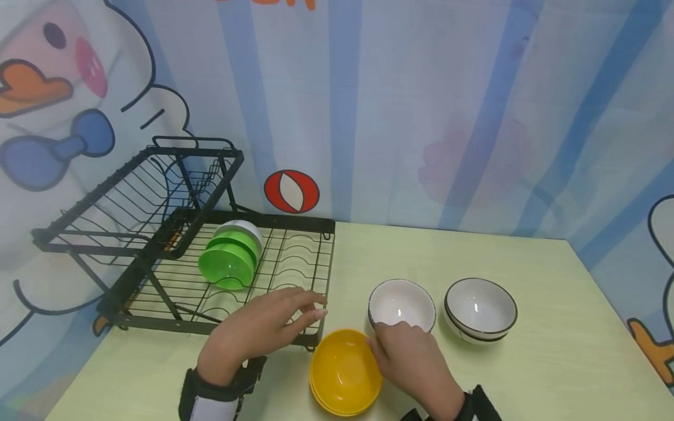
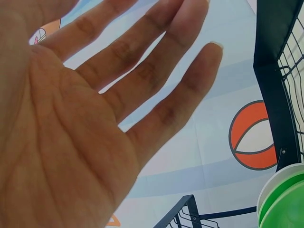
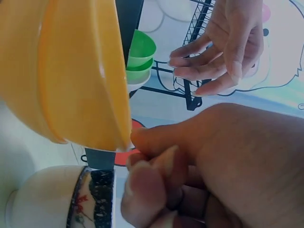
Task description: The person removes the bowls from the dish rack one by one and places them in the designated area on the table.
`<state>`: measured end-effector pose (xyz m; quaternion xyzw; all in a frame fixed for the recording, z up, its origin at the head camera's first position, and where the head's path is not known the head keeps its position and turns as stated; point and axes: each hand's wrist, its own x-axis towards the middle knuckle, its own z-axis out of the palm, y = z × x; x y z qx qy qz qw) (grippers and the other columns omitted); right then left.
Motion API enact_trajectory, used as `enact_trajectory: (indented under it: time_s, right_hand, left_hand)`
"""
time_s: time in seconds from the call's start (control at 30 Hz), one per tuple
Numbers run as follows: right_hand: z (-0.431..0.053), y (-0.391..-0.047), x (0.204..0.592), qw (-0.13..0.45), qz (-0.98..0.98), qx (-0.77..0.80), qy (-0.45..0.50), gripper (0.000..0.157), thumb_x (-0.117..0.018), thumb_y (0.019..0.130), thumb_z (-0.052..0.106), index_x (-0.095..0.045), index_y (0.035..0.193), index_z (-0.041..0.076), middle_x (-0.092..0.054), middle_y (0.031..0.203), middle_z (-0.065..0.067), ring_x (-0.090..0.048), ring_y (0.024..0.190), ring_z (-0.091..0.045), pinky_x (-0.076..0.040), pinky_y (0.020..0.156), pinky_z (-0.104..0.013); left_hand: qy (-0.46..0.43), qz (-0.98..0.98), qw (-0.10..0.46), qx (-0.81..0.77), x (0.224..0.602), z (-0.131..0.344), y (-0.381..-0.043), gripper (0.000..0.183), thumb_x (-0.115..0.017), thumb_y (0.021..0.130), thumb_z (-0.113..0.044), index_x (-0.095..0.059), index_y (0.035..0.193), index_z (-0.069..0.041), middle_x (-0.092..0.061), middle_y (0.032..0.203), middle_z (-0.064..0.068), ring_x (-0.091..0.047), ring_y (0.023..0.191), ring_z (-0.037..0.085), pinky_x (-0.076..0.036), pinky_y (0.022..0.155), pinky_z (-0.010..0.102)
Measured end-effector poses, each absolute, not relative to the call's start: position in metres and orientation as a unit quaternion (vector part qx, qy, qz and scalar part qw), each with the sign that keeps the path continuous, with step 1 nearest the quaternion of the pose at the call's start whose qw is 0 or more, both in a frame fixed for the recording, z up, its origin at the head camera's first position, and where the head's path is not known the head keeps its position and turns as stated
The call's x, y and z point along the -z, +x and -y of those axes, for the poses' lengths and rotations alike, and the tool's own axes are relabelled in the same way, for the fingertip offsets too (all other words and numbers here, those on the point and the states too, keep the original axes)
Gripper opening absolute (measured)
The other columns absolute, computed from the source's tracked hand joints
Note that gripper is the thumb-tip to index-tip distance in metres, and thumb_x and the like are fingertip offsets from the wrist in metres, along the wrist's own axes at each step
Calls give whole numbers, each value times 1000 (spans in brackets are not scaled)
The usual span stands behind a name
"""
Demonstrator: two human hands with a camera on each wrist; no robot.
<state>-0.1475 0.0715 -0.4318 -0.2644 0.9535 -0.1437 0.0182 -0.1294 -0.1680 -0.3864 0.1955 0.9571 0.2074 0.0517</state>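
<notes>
Two stacked yellow bowls (image 1: 346,371) stand on the table between the hands. At their right rim is the right hand (image 1: 413,359), thumb tip right at the upper bowl's edge and the other fingers curled; whether it pinches the rim I cannot tell. In the right wrist view, the yellow bowls (image 3: 80,71) show from the side, their rims one above the other. The left hand (image 1: 268,321) hovers over the near right corner of the black dish rack (image 1: 216,330). Its palm (image 2: 61,137) faces the left wrist camera, fingers extended and nothing in them.
Green bowls (image 1: 226,266) and a white bowl (image 1: 247,227) lean in a row on the rack's lower level. A white bowl (image 1: 402,301) stands just beyond the right hand. Farther right are stacked white bowls (image 1: 480,310) with dark rims. A printed cloth (image 1: 389,117) hangs behind the table.
</notes>
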Motion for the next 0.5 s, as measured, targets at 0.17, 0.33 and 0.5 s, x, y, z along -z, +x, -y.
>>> enact_trajectory:
  time_s: [0.17, 0.33, 0.5]
  right_hand:
    - [-72, -147, 428, 15, -952, 157, -264, 24, -61, 89, 27, -55, 68, 15, -47, 53, 5, -41, 45, -13, -35, 41, -27]
    - [-72, -145, 428, 4, -950, 157, -269, 28, -60, 89, 27, -51, 65, 17, -45, 51, 5, -40, 45, -12, -34, 39, -27]
    - [-72, -145, 428, 6, -950, 160, -267, 27, -59, 89, 28, -52, 65, 17, -45, 51, 6, -40, 44, -12, -34, 40, -27]
  left_hand:
    - [194, -958, 52, -207, 386, 168, -129, 36, -48, 96, -41, -58, 124, -21, -64, 101, -7, -55, 94, 9, -52, 87, 37]
    - [194, -958, 49, -206, 386, 169, -129, 36, -48, 96, -41, -59, 123, -20, -64, 101, -7, -55, 95, 10, -52, 88, 37]
    - [189, -960, 45, -201, 386, 169, -130, 36, -48, 96, -41, -60, 123, -21, -64, 102, -7, -54, 95, 10, -51, 89, 37]
